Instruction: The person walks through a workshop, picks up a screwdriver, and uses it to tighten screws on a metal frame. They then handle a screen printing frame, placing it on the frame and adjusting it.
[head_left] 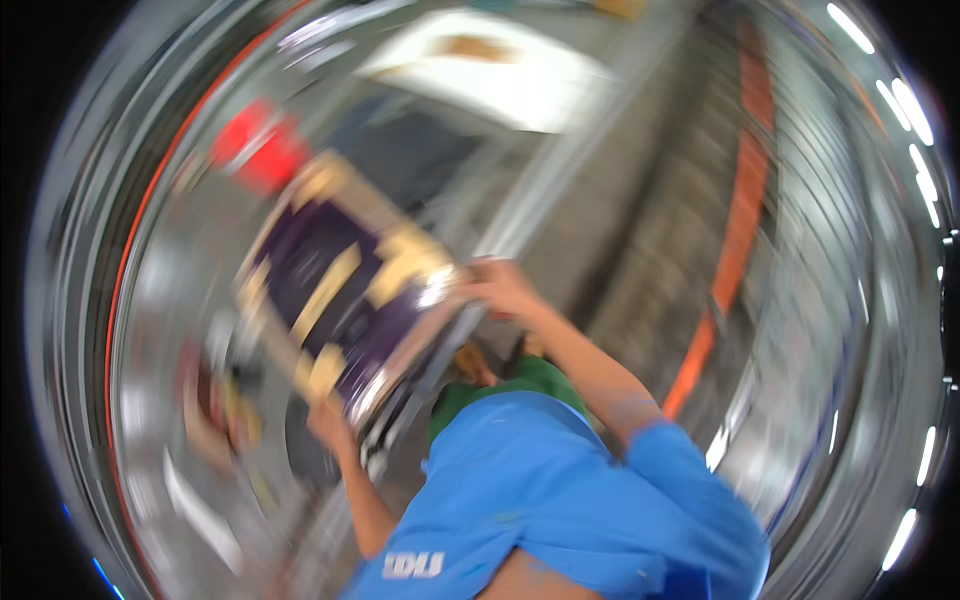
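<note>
Between my hands is a flat rectangular panel (pixel 310 235), dark purple in the middle, with a tan border and several beige strips that look like masking tape. My left hand (pixel 330 425) closes on its near left corner. My right hand (pixel 498 288) is wrapped around its right corner. The panel lies tilted across the view, over or against a grey work surface; motion blur hides whether it rests there. Most of the fingertips are hidden by its edge or smeared.
Past the panel stands a red container (pixel 260 145). A white sheet or board (pixel 490 65) with a brown patch lies farther off, near a dark flat piece (pixel 400 150). Blurred tools or parts (pixel 220 405) lie at left. An orange floor line (pixel 740 220) runs along the right.
</note>
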